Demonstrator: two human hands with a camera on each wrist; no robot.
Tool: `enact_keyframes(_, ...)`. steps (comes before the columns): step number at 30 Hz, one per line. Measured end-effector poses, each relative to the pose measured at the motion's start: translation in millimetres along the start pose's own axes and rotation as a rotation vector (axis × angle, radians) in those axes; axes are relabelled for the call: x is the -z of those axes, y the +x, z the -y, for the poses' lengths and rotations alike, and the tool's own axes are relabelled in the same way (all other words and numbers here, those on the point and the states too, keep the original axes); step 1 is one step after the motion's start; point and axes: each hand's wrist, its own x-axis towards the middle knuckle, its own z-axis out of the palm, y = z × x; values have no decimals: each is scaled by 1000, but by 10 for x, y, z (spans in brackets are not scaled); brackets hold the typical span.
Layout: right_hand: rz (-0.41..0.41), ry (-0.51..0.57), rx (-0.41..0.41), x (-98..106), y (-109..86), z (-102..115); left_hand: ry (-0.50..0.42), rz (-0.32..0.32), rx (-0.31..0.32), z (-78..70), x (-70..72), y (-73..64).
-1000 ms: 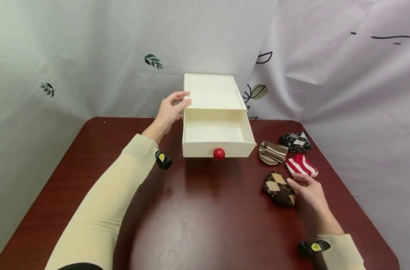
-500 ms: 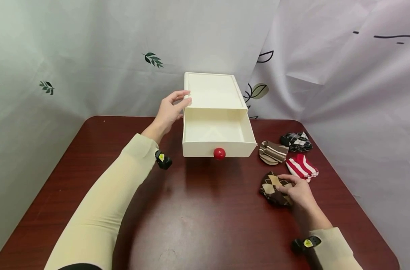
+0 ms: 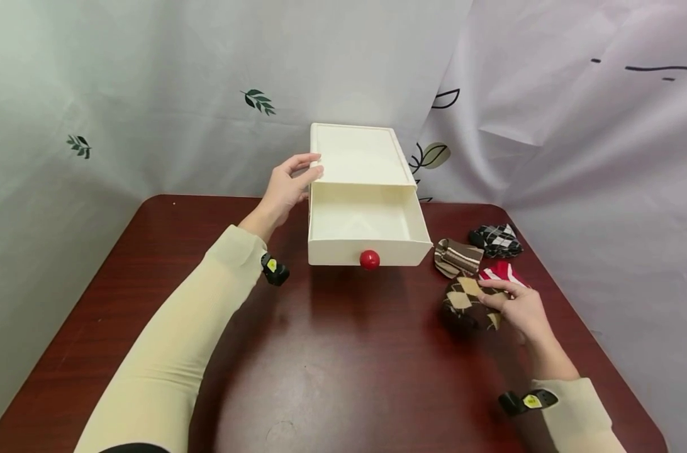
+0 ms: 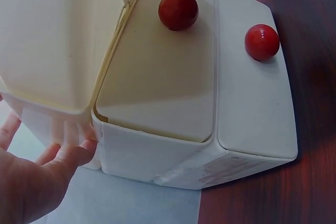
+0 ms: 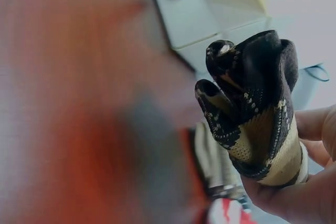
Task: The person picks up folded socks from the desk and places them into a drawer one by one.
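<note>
The person wore pale cream long sleeves: the left sleeve [image 3: 168, 333] finely creased midway along, the right sleeve [image 3: 581, 415] matching. Small black wrist devices, left [image 3: 274, 269] and right [image 3: 527, 401], each carried a yellow marking.

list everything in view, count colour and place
drawer unit: 1, white, on table
open drawer: 1, white, top
closed drawers: 2, white, below
knobs: 3, red, drawer fronts
argyle socks: 1 bundle, brown-tan, in right hand
striped socks: 1 bundle, brown, right of unit
red socks: 1 bundle, red-white, table's right
black socks: 1 bundle, black-white, far right
table: 1, red-brown, underneath
backdrop: 1, grey, behind table
wrist cameras: 2, black, wrists
sleeves: 2, cream, arms
left hand: 1, bare, unit's left side
right hand: 1, bare, holding argyle socks
</note>
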Motion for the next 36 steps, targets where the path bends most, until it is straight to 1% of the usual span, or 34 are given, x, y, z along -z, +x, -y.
enact_keyframes(4, 7, 179, -48, 85, 14, 188, -11, 6, -5, 12, 6, 5)
enact_keyframes(6, 13, 230, -58, 115, 27, 282, -11, 7, -7, 18, 9, 9)
enact_keyframes(10, -6, 249, -28, 163, 65, 454, -8, 7, -8, 9, -3, 15)
enact_keyframes(12, -18, 274, -5, 178, 90, 542, -6, 5, -8, 4, -8, 12)
enact_keyframes(16, -26, 376, 29, 199, 140, 731, 2, -2, -3, -4, -12, 0)
enact_keyframes(21, -50, 408, 61, 196, 190, 982, 13, -9, -2, -8, -12, -7)
enact_keyframes(27, -18, 604, 84, 121, 276, 1252, 19, -11, -4, -2, 1, -2)
enact_keyframes(29, -14, 622, 101, 80, 306, 1323, 18, -13, -6, 3, 4, -3)
enact_keyframes(33, -18, 612, 139, 1, 349, 1457, 19, -16, -8, 7, 3, -11)
enact_keyframes(36, -9, 630, 159, -61, 379, 1565, 14, -17, -6, 9, -2, -15)
